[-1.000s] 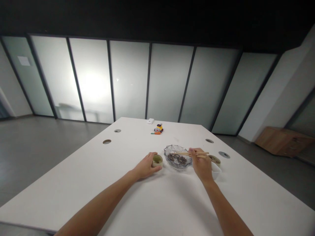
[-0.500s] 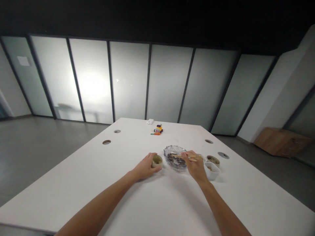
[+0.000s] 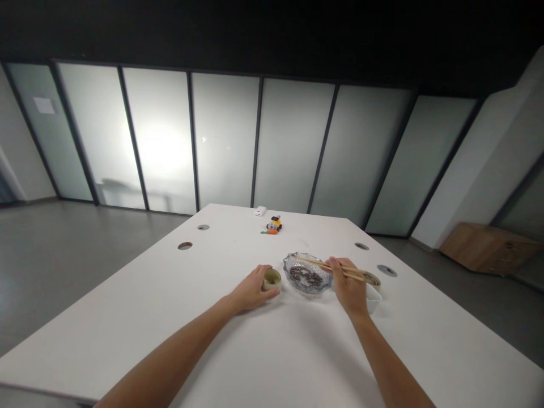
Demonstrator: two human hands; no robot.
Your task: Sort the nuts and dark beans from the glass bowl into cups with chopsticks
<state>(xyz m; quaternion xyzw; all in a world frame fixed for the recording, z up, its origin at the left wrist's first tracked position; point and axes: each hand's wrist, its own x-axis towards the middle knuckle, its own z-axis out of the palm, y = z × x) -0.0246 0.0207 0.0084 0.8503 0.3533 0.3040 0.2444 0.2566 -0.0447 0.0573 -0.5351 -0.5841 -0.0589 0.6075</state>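
Glass bowl: here it is, right of centre on the desk (image 3: 255, 351), a clear glass bowl (image 3: 310, 290) with a scalloped rim and a faceted, glinting wall; dark, small, roundish pieces (image 3: 306, 277) scatter over its bottom.
Chopsticks: slim, straight, pale and wood-like, the chopsticks (image 3: 312, 261) slant over the bowl, tips near its far left rim; whether they grip a piece, I cannot tell.
Right hand: the right hand (image 3: 349, 289) has its fingers pinched together on the chopsticks, just beside the bowl's right edge.
Small cup: a squat, round, olive-green cup (image 3: 273, 287), upright on the desk, left of the bowl and apart from it.
Left hand: the left hand (image 3: 250, 292) wraps the cup from the left, thumb on the near side, fingers around the far side.
In the way: the right hand partly hides a smooth white container (image 3: 374, 303) and a round greenish pot (image 3: 376, 279).
Far end: a yellow toy vehicle (image 3: 275, 224), an orange carrot shape (image 3: 271, 232) just before it, a white box (image 3: 259, 211) behind.
Backdrop: frosted panels (image 3: 225, 141) in dark frames.
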